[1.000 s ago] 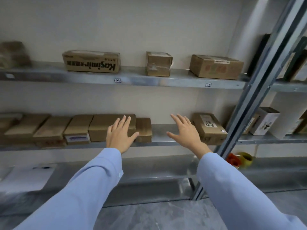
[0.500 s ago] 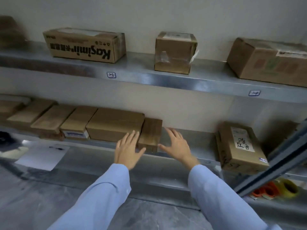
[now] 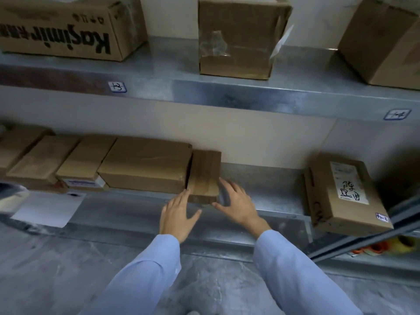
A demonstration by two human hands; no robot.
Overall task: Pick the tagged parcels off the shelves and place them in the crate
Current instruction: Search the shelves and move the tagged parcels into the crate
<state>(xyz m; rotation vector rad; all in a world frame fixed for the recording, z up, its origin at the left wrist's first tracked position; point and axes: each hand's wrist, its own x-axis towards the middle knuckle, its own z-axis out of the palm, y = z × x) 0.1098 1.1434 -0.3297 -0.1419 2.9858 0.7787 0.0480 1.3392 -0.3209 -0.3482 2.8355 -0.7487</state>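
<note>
Two steel shelves. Upper shelf point(image 3: 204, 92) carries a long Kasimir box point(image 3: 68, 30) at left, print upside down, a taped box point(image 3: 238, 37) in the middle and a third box point(image 3: 386, 42) at right. Handwritten stickers point(image 3: 117, 87) sit on its front edge.

Lower shelf point(image 3: 261, 178) has a row of flat parcels packed side by side from the left. The wide parcel point(image 3: 147, 162) presses against the narrow parcel point(image 3: 204, 176), which ends the row at the front edge. Well apart at the right end, a labelled parcel point(image 3: 341, 192) overhangs the front edge, with a small tag point(image 3: 382, 217) at its near corner. A white sheet point(image 3: 47, 208) lies below left and tape rolls point(image 3: 393, 245) below right.

The Kasimir box, third box and leftmost parcels are cut off by the frame. Label writing is not legible.

Left hand point(image 3: 177, 212): fingers straight, tips at the narrow parcel's front-left corner, gripping nothing. Right hand point(image 3: 236, 203): fingers spread beside its right face, thumb at the front-right corner. It is blurred, so contact is unclear.
</note>
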